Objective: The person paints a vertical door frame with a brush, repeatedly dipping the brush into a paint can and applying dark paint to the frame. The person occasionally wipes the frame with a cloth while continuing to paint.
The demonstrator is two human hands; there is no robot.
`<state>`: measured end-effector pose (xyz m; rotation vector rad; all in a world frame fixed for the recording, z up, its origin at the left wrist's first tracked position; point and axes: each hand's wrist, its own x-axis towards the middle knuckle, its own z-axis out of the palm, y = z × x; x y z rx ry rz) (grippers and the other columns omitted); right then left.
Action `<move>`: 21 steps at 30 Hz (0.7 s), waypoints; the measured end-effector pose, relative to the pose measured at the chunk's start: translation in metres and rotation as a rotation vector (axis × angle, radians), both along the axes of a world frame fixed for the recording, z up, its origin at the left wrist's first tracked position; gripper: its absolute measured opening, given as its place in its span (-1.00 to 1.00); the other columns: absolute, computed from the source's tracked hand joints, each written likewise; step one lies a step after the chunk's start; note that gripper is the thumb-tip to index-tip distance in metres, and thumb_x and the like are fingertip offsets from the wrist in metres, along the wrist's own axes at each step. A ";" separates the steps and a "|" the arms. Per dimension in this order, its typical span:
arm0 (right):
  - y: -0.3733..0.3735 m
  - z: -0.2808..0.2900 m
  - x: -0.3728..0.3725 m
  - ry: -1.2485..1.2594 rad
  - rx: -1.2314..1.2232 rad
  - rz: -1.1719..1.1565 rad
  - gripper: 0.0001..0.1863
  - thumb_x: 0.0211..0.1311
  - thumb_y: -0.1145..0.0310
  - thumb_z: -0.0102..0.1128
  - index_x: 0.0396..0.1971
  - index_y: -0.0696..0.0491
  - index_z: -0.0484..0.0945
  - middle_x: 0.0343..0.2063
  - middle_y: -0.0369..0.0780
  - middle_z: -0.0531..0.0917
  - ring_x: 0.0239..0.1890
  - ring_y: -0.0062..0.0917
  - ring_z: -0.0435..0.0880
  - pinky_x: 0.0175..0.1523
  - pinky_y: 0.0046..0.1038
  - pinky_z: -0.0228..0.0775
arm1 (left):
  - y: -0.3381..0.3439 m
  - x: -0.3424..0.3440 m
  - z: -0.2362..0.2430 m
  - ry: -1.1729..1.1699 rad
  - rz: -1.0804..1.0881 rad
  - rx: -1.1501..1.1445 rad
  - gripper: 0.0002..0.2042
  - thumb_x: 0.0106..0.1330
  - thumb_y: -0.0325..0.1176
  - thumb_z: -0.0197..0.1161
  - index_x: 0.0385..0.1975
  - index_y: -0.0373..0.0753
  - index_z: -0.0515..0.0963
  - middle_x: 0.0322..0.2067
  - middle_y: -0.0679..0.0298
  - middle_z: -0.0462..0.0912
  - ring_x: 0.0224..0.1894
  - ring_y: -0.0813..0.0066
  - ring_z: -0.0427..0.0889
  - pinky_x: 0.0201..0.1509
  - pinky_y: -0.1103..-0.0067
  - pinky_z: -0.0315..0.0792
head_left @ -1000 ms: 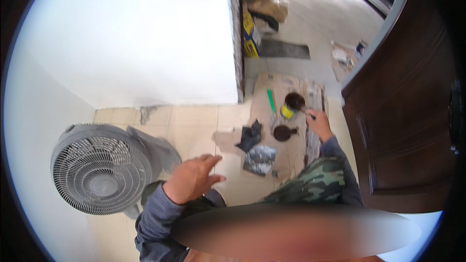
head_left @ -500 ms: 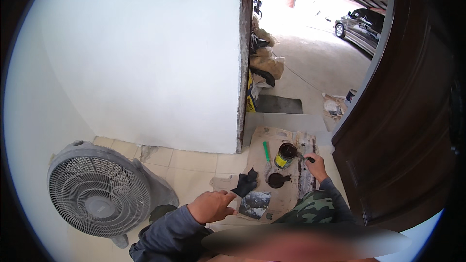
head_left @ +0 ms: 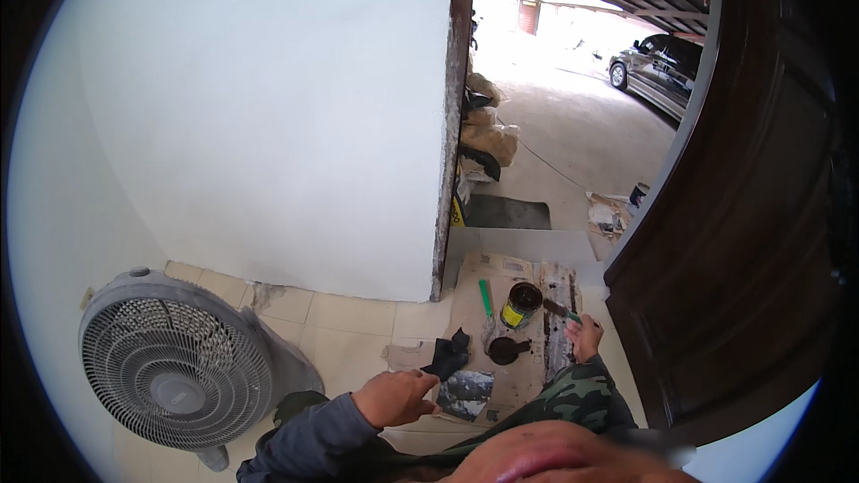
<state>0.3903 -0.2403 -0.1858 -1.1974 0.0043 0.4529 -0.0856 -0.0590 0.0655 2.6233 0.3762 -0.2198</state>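
So over on the lower left there's a chunky grey plastic fan [head_left: 170,385], round ribbed grille, slightly dusty-looking. Behind it a smooth white wall [head_left: 268,107] fills the upper left, meeting pale, squarish floor tiles [head_left: 353,326] at a rough bottom edge.

Left hand [head_left: 396,398], bottom centre: nothing in it that I can see, fingers loosely curled with the thumb apart. It's right by a crumpled black cloth [head_left: 446,355], matte and floppy; can't tell if they touch. Just below that lies a flat sheet [head_left: 467,394] smeared grey and white.

Next, a flattened piece of brown cardboard [head_left: 472,317], blotched with dark stains down its right side. On it: a tool with a slim green handle [head_left: 486,297], a flat dark disc [head_left: 505,351] with a stub poking out to the right, and, a bit right of centre in the lower half, a cylindrical can [head_left: 517,315] with a yellow patch, stained dark brown inside.

Right hand [head_left: 586,337], lower right of centre, has its fingers wrapped round the handle of a brush [head_left: 561,310], dark head angled toward the can's rim.

Far right, a dark brown panelled door [head_left: 716,259], wood-looking with a soft sheen.
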 end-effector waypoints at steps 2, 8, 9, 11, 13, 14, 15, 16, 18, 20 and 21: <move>0.006 -0.004 0.004 0.053 0.043 -0.044 -0.62 0.36 0.09 0.31 -0.20 0.13 0.48 -0.35 -0.10 0.64 -0.40 -0.36 0.68 -0.27 -0.23 0.65 | -0.001 -0.001 -0.002 -0.097 -0.020 -0.027 -0.53 0.35 -0.03 0.31 0.10 -0.23 0.51 -0.11 -0.05 0.69 -0.05 -0.09 0.69 -0.03 0.16 0.58; -0.018 0.004 0.010 0.163 -0.068 -0.108 -0.65 0.42 0.08 0.21 -0.33 0.10 0.55 -0.56 -0.21 0.65 -0.57 -0.45 0.64 -0.48 -0.36 0.55 | 0.000 -0.004 -0.010 -0.138 -0.006 -0.016 -0.52 0.33 -0.04 0.32 0.09 -0.25 0.50 -0.17 -0.09 0.68 -0.12 -0.12 0.70 -0.06 0.14 0.57; -0.023 0.016 0.009 0.293 -0.039 -0.193 -0.66 0.42 0.08 0.20 -0.34 0.09 0.56 -0.58 -0.23 0.65 -0.59 -0.46 0.63 -0.51 -0.38 0.53 | 0.001 -0.005 -0.011 -0.152 -0.010 -0.021 -0.52 0.33 -0.04 0.32 0.09 -0.25 0.50 -0.19 -0.09 0.69 -0.13 -0.13 0.70 -0.06 0.14 0.57; -0.019 0.056 0.007 0.246 0.320 -0.032 -0.74 0.45 0.12 0.18 -0.32 0.01 0.59 -0.49 -0.27 0.69 -0.52 -0.52 0.66 -0.46 -0.42 0.54 | 0.005 -0.004 -0.015 -0.175 -0.020 -0.031 -0.52 0.32 -0.04 0.33 0.08 -0.26 0.50 -0.22 -0.09 0.69 -0.15 -0.13 0.70 -0.07 0.14 0.57; 0.003 0.127 0.008 0.115 0.483 0.081 -0.77 0.47 0.13 0.20 -0.24 0.00 0.61 -0.42 -0.30 0.70 -0.44 -0.55 0.68 -0.36 -0.44 0.56 | 0.008 0.000 -0.020 -0.152 -0.041 -0.029 -0.53 0.33 -0.04 0.32 0.07 -0.26 0.51 -0.23 -0.08 0.69 -0.15 -0.13 0.70 -0.07 0.14 0.57; 0.016 0.169 0.003 0.038 0.538 0.142 -0.77 0.47 0.14 0.21 -0.20 -0.01 0.62 -0.38 -0.31 0.71 -0.39 -0.56 0.69 -0.30 -0.45 0.58 | 0.008 0.003 -0.023 -0.143 -0.053 -0.026 -0.53 0.33 -0.04 0.32 0.07 -0.26 0.51 -0.24 -0.08 0.69 -0.15 -0.13 0.70 -0.07 0.14 0.57; 0.033 0.212 -0.007 -0.134 0.569 0.202 -0.73 0.48 0.14 0.21 -0.10 0.03 0.63 -0.36 -0.30 0.71 -0.34 -0.56 0.70 -0.24 -0.46 0.58 | 0.008 0.007 -0.026 -0.180 -0.075 -0.037 -0.53 0.33 -0.04 0.32 0.07 -0.26 0.51 -0.24 -0.07 0.69 -0.15 -0.12 0.70 -0.07 0.14 0.57; 0.048 0.255 -0.022 -0.370 0.553 0.222 -0.72 0.49 0.17 0.20 -0.07 0.07 0.62 -0.36 -0.28 0.72 -0.35 -0.56 0.70 -0.24 -0.46 0.59 | 0.007 0.010 -0.029 -0.221 -0.097 -0.044 -0.53 0.33 -0.04 0.32 0.06 -0.27 0.51 -0.24 -0.06 0.69 -0.15 -0.11 0.70 -0.08 0.14 0.57; 0.082 0.333 -0.059 -0.778 0.466 0.226 -0.71 0.51 0.23 0.18 -0.02 0.15 0.62 -0.36 -0.23 0.72 -0.37 -0.55 0.70 -0.22 -0.47 0.60 | 0.005 0.018 -0.033 -0.276 -0.136 -0.068 -0.53 0.34 -0.04 0.32 0.06 -0.28 0.52 -0.24 -0.05 0.70 -0.15 -0.10 0.70 -0.08 0.14 0.58; 0.116 0.394 -0.098 -1.031 0.379 0.179 -0.70 0.50 0.30 0.19 0.00 0.21 0.62 -0.37 -0.20 0.72 -0.39 -0.57 0.71 -0.20 -0.49 0.60 | 0.004 0.027 -0.034 -0.303 -0.172 -0.102 -0.53 0.34 -0.03 0.32 0.04 -0.28 0.52 -0.22 -0.04 0.70 -0.14 -0.08 0.70 -0.08 0.15 0.58; 0.135 0.417 -0.115 -1.131 0.371 0.155 -0.71 0.49 0.32 0.20 0.01 0.24 0.62 -0.37 -0.18 0.73 -0.40 -0.59 0.71 -0.20 -0.51 0.60 | 0.005 0.031 -0.033 -0.244 -0.167 -0.097 -0.52 0.34 -0.04 0.32 0.08 -0.28 0.51 -0.18 -0.05 0.69 -0.10 -0.09 0.69 -0.06 0.16 0.56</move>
